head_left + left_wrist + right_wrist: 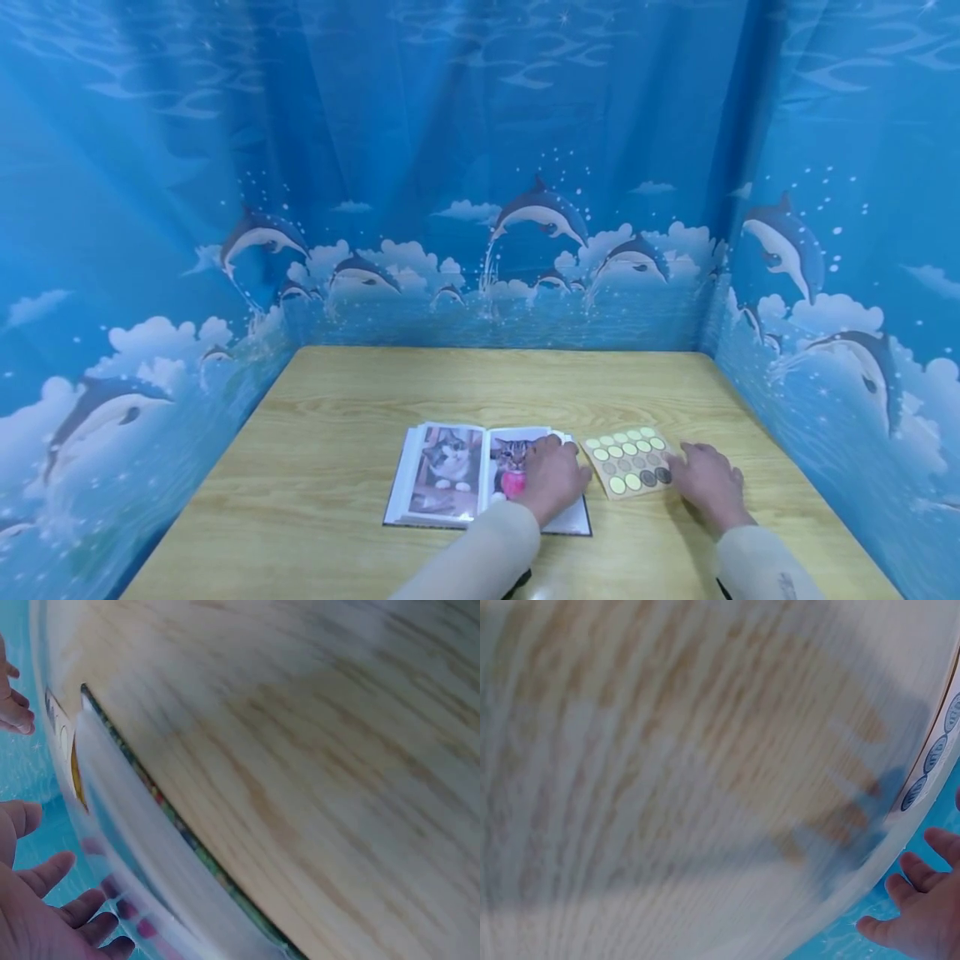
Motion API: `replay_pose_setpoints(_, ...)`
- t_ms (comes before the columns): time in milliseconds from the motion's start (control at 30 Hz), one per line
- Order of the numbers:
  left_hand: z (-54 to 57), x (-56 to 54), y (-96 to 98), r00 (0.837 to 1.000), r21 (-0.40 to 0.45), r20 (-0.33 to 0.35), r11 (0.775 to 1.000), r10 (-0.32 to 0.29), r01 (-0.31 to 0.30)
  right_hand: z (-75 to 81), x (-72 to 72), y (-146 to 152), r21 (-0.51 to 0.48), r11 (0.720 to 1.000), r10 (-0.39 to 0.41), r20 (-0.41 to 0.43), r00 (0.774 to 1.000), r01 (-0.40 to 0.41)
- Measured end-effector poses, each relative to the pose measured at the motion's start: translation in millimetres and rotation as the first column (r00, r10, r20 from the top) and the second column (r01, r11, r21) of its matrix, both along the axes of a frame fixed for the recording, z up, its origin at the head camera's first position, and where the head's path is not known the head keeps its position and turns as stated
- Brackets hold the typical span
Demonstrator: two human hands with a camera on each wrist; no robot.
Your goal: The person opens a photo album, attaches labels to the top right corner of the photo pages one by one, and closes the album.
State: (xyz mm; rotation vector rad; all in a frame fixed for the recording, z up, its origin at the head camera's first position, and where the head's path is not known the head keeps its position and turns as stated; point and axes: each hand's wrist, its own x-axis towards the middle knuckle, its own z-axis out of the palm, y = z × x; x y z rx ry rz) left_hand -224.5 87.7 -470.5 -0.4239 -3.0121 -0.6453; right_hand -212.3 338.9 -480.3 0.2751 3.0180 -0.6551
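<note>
An open photo album [477, 521] lies on the wooden table, a cat picture on each page. My left hand [553, 482] is over its right page and covers part of the picture there. In the left wrist view the fingers of that hand [52, 907] are spread, with nothing between them. Just right of the album lies a sheet of round stickers [628, 463], most pale yellow, two of them dark. My right hand [708, 483] is at the sheet's right edge, fingertips close to the dark stickers. Loosely spread fingers of the right hand [926, 900] show in the right wrist view, holding nothing.
The wooden table [315, 467] runs back to a blue curtain [420, 167] printed with dolphins and clouds, which also hangs along both sides. The album and the sheet lie close together toward the table's near right part.
</note>
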Motion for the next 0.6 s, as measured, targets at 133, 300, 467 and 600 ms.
replay_pose_setpoints(133,-4.2,2.2,4.1,0.999,-0.061,-0.015,0.997,-0.038,0.037,-0.7,-1.7,3.5,0.007,1.0,-0.021,0.03,0.999,0.021)
replay_pose_setpoints(300,-10.4,3.8,9.2,0.998,-0.12,-0.025,0.991,-0.055,0.052,-0.3,-3.0,4.9,0.011,0.999,-0.037,0.06,0.997,0.036)
replay_pose_setpoints(467,-14.6,3.4,18.0,0.999,-0.152,0.013,0.988,-0.029,0.031,-1.0,-3.5,2.4,0.032,0.999,-0.038,0.078,0.996,0.036)
replay_pose_setpoints(600,-15.5,3.9,24.2,0.999,-0.206,0.033,0.978,-0.019,0.025,-2.6,-3.0,0.7,0.038,0.999,-0.034,0.081,0.996,0.031)
